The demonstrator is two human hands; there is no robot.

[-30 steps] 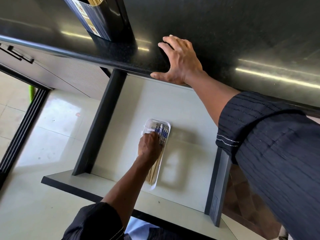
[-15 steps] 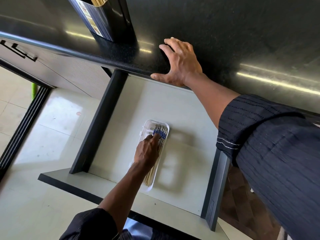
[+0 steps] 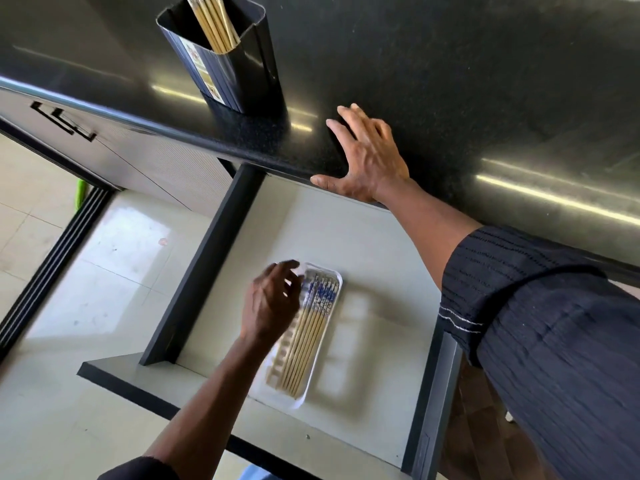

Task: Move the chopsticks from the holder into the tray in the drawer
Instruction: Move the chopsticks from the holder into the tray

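At far left we see pale floor tiles [image 3: 41,209] and a dark sliding-door track [image 3: 52,268]; a green sliver [image 3: 80,192] beside the cabinet is too cut off for us to identify. Above it runs the glossy black countertop [image 3: 450,81], on which the dark holder [image 3: 235,74] stands near the front edge. Several chopsticks in the holder [image 3: 214,22] lean inside it, their upper ends cut off by the top of the frame, so we cannot count them.

Below the counter the drawer [image 3: 221,244] is pulled open, its pale floor mostly bare. Our left hand [image 3: 273,303] hovers over the left rim of the white tray [image 3: 294,400], fingers loosely spread and holding nothing; it is blurred, so we cannot tell whether the fingertips touch the tray. The hand and forearm hide the tray's left side. In the tray lies a bundle of chopsticks [image 3: 308,337], side by side, blue-patterned ends toward the counter, plain tips toward the drawer front. Just right of the tray a faint tray-shaped shadow or reflection [image 3: 349,341] smears the drawer floor; we cannot make out which.

Further right, our right hand [image 3: 367,161] rests flat on the counter edge, fingers splayed, thumb along the rim, gripping nothing. Its dark striped sleeve [image 3: 540,334] fills the right side and hides the drawer's right corner.
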